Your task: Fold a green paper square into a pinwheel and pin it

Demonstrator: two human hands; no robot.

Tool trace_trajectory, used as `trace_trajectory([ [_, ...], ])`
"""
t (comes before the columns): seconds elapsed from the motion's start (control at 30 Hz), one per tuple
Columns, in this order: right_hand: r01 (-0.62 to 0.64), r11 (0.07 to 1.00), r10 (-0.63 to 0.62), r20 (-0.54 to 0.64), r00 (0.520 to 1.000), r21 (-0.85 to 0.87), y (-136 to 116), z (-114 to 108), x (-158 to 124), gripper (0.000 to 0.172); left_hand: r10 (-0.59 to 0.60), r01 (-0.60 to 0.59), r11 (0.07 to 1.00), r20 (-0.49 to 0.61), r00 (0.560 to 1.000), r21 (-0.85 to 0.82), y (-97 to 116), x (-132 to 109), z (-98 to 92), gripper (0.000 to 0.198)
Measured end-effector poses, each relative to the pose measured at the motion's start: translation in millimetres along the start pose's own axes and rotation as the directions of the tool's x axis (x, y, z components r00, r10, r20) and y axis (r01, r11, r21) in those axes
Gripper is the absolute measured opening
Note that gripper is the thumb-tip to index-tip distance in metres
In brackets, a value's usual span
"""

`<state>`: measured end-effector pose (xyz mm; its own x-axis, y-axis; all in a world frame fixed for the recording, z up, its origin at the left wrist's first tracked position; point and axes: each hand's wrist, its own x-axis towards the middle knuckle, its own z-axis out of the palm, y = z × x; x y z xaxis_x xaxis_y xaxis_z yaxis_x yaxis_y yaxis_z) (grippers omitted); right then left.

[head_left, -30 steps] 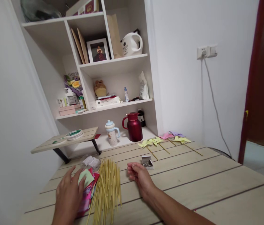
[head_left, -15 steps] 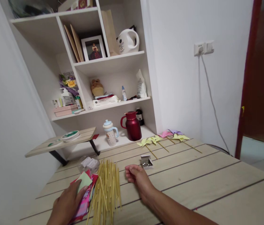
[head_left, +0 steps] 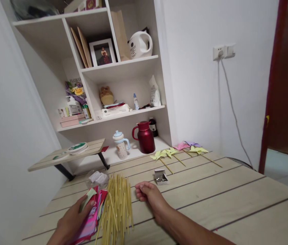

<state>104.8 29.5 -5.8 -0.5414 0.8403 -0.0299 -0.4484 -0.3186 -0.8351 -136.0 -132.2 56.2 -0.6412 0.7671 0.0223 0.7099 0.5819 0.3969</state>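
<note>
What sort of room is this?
Probably a room in a home: a shelf unit holds a framed picture and a red jug, beside a slatted table.

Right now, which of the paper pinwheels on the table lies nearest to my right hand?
The leftmost yellow pinwheel, whose stick ends beside the small open box; the other pinwheels lie farther right, away from your right hand.

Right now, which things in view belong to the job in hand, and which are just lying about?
Likely the job:
green sheet, at the left hand
coloured papers
thin sticks, beside them
small open box, near the right hand
pinwheels

Apparently just lying about:
red jug
drinking cup
white pitcher
picture frame
soft toy
</note>
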Motion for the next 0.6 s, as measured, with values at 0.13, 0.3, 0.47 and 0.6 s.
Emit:
trace_trajectory([
  [0.13,-0.007,1.000,0.007,0.014,1.000,-0.016,1,0,0,0.027,0.064,-0.064,0.980,-0.008,0.998,-0.188,-7,3,-4.8,0.085],
  [0.3,-0.017,0.999,0.018,0.034,0.999,-0.032,1,-1,-1,0.026,0.068,-0.066,0.944,-0.005,0.998,-0.323,-13,3,-5.9,0.075],
  [0.47,-0.021,0.999,0.023,0.049,0.999,-0.046,0,-1,-2,0.025,0.051,-0.051,0.936,-0.009,0.999,-0.347,-14,1,-3.5,0.077],
  [0.6,-0.022,0.998,0.026,0.073,0.997,-0.055,-1,-1,-2,0.023,0.071,-0.076,0.939,-0.026,0.997,-0.336,-12,1,-2.8,0.075],
])
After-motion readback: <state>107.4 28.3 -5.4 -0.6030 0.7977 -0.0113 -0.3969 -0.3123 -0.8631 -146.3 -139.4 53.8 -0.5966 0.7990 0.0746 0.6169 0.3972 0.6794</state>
